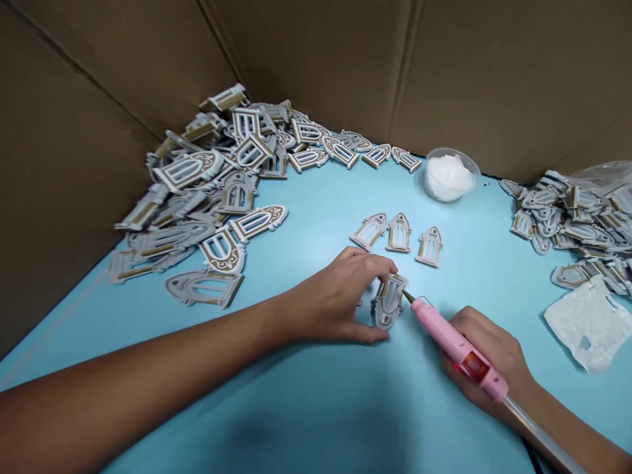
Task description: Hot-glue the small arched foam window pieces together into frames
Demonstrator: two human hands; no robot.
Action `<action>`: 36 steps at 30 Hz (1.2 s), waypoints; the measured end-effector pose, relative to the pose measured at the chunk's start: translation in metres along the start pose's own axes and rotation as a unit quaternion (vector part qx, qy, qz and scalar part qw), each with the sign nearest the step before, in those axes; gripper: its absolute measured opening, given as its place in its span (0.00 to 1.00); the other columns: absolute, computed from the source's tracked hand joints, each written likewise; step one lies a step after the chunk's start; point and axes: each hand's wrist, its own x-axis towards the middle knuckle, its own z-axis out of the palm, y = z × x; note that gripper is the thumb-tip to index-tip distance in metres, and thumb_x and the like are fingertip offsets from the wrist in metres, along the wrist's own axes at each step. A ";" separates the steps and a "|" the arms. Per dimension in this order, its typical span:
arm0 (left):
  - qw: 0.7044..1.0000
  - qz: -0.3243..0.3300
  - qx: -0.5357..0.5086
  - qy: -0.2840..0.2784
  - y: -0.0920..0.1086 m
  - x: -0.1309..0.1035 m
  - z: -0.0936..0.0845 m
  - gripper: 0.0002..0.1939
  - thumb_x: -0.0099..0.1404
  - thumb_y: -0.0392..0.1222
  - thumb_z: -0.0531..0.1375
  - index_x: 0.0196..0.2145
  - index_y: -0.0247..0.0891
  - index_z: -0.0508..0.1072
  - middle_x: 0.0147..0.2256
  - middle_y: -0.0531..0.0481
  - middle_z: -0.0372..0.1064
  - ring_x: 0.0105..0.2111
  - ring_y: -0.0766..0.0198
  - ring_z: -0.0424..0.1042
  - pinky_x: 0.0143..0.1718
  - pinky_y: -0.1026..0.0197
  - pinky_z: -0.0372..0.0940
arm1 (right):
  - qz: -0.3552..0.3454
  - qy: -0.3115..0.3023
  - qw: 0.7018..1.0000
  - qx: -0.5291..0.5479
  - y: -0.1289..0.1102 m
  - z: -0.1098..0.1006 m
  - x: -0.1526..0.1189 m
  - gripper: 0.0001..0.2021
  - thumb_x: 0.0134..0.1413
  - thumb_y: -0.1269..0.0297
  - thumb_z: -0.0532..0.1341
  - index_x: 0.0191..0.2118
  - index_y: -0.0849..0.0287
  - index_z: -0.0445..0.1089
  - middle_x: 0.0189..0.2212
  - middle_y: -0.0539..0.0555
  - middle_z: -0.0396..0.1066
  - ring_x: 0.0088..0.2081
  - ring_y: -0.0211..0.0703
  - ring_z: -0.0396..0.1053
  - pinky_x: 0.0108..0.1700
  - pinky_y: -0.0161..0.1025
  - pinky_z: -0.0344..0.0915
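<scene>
The left arm [197,357] has a frame [389,304] pinched between its fingers [387,264], maybe to keep it still, while right fingers [473,321] wrap a gun [439,322].

1. Left arm [162,382]: bare, extended from eight o'clock.
2. Left hand [345,293]: fingers [382,264] arched toward three o'clock, thumb [370,334] parted at their six o'clock side.
3. Right arm [563,424]: bare, from four o'clock.
4. Right hand [496,345]: curled in a grip.

Grey arched frame [388,303], pointed end nearest; pink glue gun [447,334], slanted, nozzle [407,296] by the frame's base
</scene>
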 end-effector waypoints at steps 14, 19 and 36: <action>0.998 0.053 -0.010 -0.015 0.006 0.003 -0.001 0.34 0.56 0.44 0.76 0.50 0.43 0.59 0.54 0.42 0.72 0.52 0.53 0.72 0.57 0.48 0.61 | -0.011 0.012 0.998 -0.056 -0.005 0.007 0.004 0.11 0.63 0.78 0.52 0.32 0.56 0.62 0.24 0.48 0.60 0.24 0.36 0.58 0.24 0.34 0.54; 0.999 0.035 -0.019 -0.025 0.007 0.002 -0.001 0.31 0.56 0.45 0.76 0.48 0.43 0.61 0.54 0.41 0.72 0.52 0.53 0.72 0.58 0.47 0.60 | 0.012 0.017 0.998 -0.056 -0.008 0.009 0.004 0.12 0.63 0.79 0.51 0.31 0.56 0.61 0.24 0.48 0.59 0.24 0.36 0.56 0.24 0.34 0.53; 0.999 0.050 -0.018 -0.011 0.005 0.002 -0.002 0.29 0.58 0.47 0.75 0.47 0.43 0.61 0.53 0.42 0.72 0.51 0.55 0.72 0.57 0.49 0.61 | 0.011 0.012 0.998 -0.059 -0.005 0.010 -0.002 0.12 0.64 0.79 0.53 0.30 0.56 0.59 0.25 0.48 0.57 0.25 0.36 0.55 0.26 0.35 0.51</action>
